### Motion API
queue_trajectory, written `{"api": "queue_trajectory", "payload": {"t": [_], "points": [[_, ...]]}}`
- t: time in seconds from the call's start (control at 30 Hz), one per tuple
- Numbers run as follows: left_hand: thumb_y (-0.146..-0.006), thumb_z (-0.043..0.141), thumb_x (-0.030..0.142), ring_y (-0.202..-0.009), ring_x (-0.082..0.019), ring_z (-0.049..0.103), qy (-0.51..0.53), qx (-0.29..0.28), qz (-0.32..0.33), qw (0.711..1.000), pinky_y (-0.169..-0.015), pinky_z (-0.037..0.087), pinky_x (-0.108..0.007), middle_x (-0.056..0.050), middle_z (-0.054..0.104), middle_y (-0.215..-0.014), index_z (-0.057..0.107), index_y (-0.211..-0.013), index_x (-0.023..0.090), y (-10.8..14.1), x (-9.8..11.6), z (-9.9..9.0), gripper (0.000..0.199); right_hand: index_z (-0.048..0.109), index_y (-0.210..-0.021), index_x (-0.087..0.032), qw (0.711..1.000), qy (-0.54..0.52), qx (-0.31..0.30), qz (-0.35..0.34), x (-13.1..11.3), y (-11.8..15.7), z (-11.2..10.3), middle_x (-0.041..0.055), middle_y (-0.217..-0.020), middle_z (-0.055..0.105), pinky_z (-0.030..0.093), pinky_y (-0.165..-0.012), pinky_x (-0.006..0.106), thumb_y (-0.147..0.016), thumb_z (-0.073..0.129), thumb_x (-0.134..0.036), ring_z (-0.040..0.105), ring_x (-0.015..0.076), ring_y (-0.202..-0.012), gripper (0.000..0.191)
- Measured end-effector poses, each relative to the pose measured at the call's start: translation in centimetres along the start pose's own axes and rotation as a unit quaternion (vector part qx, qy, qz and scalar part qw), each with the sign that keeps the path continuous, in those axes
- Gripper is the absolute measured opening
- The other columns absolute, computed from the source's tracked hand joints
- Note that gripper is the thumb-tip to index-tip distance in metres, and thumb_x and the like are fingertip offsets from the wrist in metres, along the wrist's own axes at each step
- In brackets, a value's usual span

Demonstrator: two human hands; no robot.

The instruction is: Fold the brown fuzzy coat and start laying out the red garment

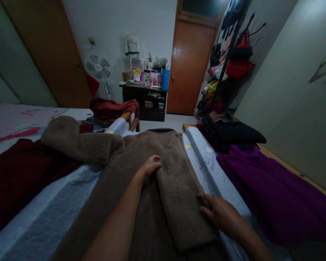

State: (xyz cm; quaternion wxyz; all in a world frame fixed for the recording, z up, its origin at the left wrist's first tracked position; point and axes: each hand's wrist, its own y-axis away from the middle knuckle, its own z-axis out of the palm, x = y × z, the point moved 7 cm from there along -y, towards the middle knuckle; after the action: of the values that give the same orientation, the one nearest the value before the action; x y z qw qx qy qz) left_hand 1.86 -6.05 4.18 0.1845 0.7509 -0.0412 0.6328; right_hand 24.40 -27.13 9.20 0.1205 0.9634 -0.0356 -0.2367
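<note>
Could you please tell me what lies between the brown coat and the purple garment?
In the head view, a strip of grey-striped sheet, with the right hand partly over it.

Left hand (149,166) and right hand (222,212): both bare. Left forearm (119,217) bare from wrist to lower picture edge; long, smooth outline, narrow at wrist, broadening steadily below. Right forearm (251,241) likewise bare, shorter stretch in view. Fingers slim, tips rounded. Dim light, slight blur on right hand; nails and finer skin detail too indistinct to record.
</note>
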Motion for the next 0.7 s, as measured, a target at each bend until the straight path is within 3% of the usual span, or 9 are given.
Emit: {"api": "queue_trajectory", "payload": {"t": [0.07,0.13,0.23,0.3,0.4,0.5,0.7], "points": [[-0.063,0.062,0.019,-0.068,-0.015,0.058,0.003,-0.014,-0.013,1.000,-0.059,0.042,-0.023,-0.003,0.066,-0.080,0.064,-0.100,0.017,0.2,0.0,0.1,0.037,0.066,-0.120,-0.025,0.999,0.051,0.010,-0.010,-1.2,-1.0,-1.7,0.0099,-0.109,0.068,0.047,-0.089,0.036,-0.086,0.051,-0.033,0.065,0.0254,-0.101,0.037],[-0.066,0.063,0.024,-0.069,-0.016,0.058,0.026,-0.022,-0.017,0.999,-0.059,0.042,-0.022,-0.003,0.067,-0.081,0.064,-0.097,0.018,0.2,-0.1,0.2,0.032,0.063,-0.124,-0.021,0.995,0.065,0.048,-0.056,-3.0,-2.9,-3.5,0.0116,-0.112,0.066,0.045,-0.094,0.035,-0.085,0.054,-0.031,0.061,0.0253,-0.106,0.041],[-0.071,0.062,0.033,-0.076,-0.017,0.061,0.090,-0.037,0.006,0.995,-0.066,0.046,-0.025,-0.004,0.069,-0.087,0.065,-0.094,0.018,-0.2,-0.2,0.8,0.028,0.060,-0.127,-0.017,0.985,0.053,0.090,-0.140,-5.7,-7.3,-4.9,0.0126,-0.121,0.062,0.040,-0.102,0.034,-0.085,0.053,-0.025,0.056,0.0245,-0.115,0.043],[-0.071,0.062,0.032,-0.079,-0.018,0.063,0.134,-0.037,0.021,0.990,-0.072,0.048,-0.027,-0.006,0.070,-0.088,0.065,-0.092,0.017,-0.5,-0.3,1.2,0.026,0.060,-0.126,-0.015,0.980,0.019,0.114,-0.159,-6.7,-11.2,-5.0,0.0133,-0.126,0.060,0.037,-0.104,0.033,-0.083,0.052,-0.020,0.054,0.0235,-0.119,0.043],[-0.066,0.066,0.026,-0.075,-0.017,0.064,0.177,-0.013,0.008,0.984,-0.074,0.048,-0.029,-0.005,0.070,-0.083,0.064,-0.089,0.017,-0.8,-0.9,1.5,0.025,0.056,-0.128,-0.014,0.976,-0.073,0.181,-0.098,-6.2,-17.3,-5.1,0.0133,-0.132,0.058,0.035,-0.106,0.032,-0.084,0.049,-0.016,0.050,0.0219,-0.125,0.045],[-0.065,0.069,0.025,-0.072,-0.017,0.064,0.199,0.000,-0.015,0.980,-0.073,0.049,-0.029,-0.005,0.070,-0.081,0.064,-0.090,0.017,-1.1,-1.5,1.6,0.027,0.057,-0.125,-0.017,0.958,-0.166,0.233,-0.002,-4.4,-22.3,-4.6,0.0093,-0.123,0.064,0.042,-0.097,0.028,-0.082,0.049,-0.016,0.057,0.0195,-0.114,0.044],[-0.064,0.075,0.029,-0.071,-0.017,0.065,0.196,-0.009,-0.029,0.980,-0.069,0.049,-0.029,-0.004,0.070,-0.083,0.060,-0.101,0.017,-1.2,-2.1,1.6,0.042,0.068,-0.095,-0.013,0.945,-0.201,0.258,0.009,-2.4,-29.2,-4.3,0.0088,-0.085,0.070,0.047,-0.075,0.030,-0.079,0.047,-0.022,0.065,0.0224,-0.083,0.028]]}}
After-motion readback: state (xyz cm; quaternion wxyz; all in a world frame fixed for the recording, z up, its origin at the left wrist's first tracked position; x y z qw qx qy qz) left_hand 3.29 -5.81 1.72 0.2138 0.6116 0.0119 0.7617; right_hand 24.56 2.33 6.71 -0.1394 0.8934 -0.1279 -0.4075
